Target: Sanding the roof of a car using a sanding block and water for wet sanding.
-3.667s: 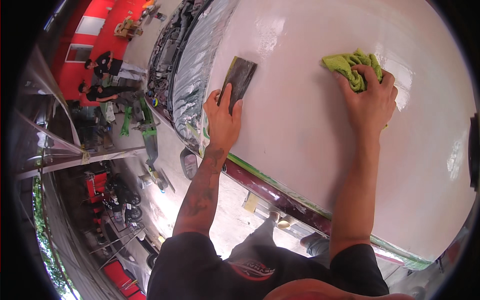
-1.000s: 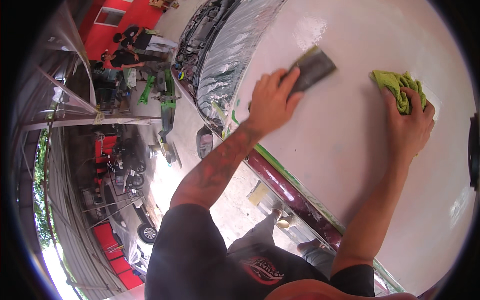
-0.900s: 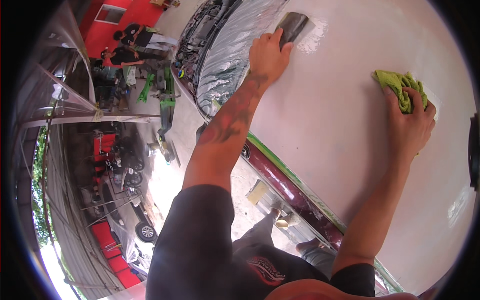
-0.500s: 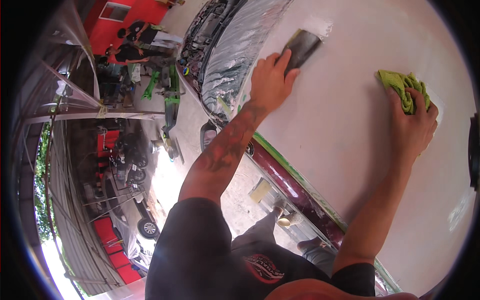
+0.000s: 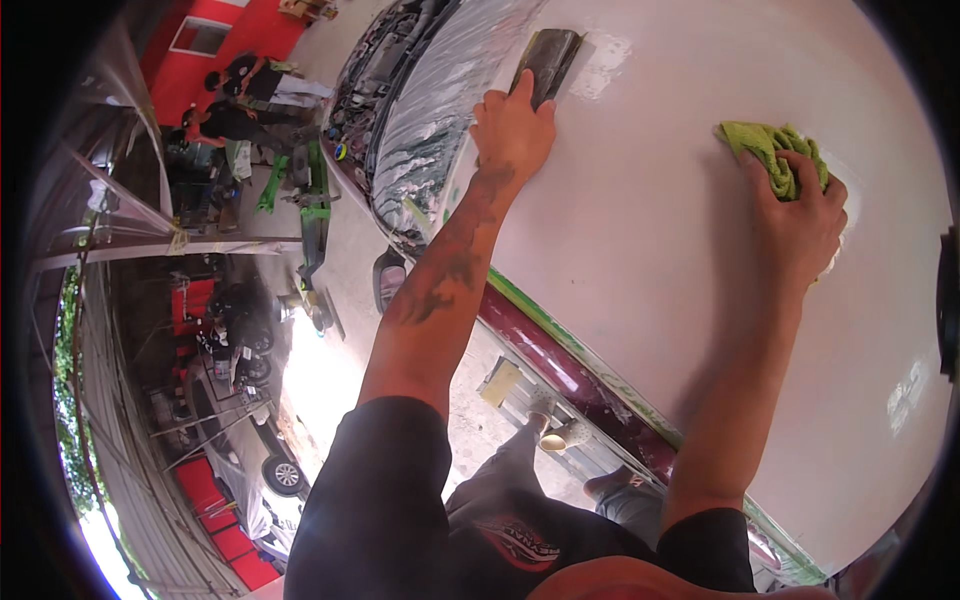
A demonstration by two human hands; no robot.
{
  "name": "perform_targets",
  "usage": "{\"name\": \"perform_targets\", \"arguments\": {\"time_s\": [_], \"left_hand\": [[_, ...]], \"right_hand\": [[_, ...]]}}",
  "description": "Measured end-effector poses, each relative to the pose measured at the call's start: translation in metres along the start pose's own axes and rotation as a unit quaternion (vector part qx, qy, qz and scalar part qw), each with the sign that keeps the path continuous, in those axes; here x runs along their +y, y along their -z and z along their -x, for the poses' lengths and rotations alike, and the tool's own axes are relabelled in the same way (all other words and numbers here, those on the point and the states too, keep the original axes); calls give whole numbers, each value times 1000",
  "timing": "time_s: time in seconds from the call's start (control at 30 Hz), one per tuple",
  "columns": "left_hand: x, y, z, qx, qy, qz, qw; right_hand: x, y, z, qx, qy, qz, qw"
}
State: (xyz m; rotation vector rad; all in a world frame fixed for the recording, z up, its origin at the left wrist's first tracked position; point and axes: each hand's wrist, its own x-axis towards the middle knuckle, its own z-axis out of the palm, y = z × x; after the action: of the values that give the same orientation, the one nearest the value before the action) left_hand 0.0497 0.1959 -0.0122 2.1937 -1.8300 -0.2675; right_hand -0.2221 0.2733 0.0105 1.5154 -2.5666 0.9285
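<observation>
A pale, smooth car roof [image 5: 620, 230] curves away under both arms. My left hand [image 5: 513, 130] is closed on a dark sanding block [image 5: 552, 68], fingers stretched along it, and the block lies flat on the pale surface near the windscreen edge. What wraps the block underneath is hidden. Over on the right, my right hand [image 5: 803, 225] grips a crumpled yellow-green cloth [image 5: 775, 152] and presses it to the roof. Wet, shiny patches show beside the block and beside the cloth.
Clear masking film [image 5: 425, 140] covers the windscreen, with an exposed engine bay [image 5: 385, 65] beyond. A side mirror [image 5: 388, 280] juts out at left. Below the maroon roof edge [image 5: 540, 350], a slatted bench carries a small round container [image 5: 565, 436]. Two people [image 5: 245, 95] are in the background.
The sanding block has slid left across the roof, toward the masked windscreen, with my left hand on it. My right hand still holds the cloth in place. The whole view has shifted slightly.
</observation>
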Motion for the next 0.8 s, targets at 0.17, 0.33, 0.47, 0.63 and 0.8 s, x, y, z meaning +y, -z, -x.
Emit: {"name": "perform_targets", "arguments": {"time_s": [0.17,0.33,0.47,0.63,0.8], "left_hand": [[-21,-12,108,50,-177,64,981],[-45,3,17,93,-154,-3,984],[-50,-3,2,72,-132,-15,988],[-61,-12,88,89,-242,-12,966],[-74,4,8,92,-211,-56,972]], "right_hand": [[6,6,-3,8,5,18,1000],[-4,4,0,26,26,-12,999],[-2,0,1,21,14,-1,1000],[10,3,-4,33,25,21,999],[-5,2,1,26,21,-9,999]]}}
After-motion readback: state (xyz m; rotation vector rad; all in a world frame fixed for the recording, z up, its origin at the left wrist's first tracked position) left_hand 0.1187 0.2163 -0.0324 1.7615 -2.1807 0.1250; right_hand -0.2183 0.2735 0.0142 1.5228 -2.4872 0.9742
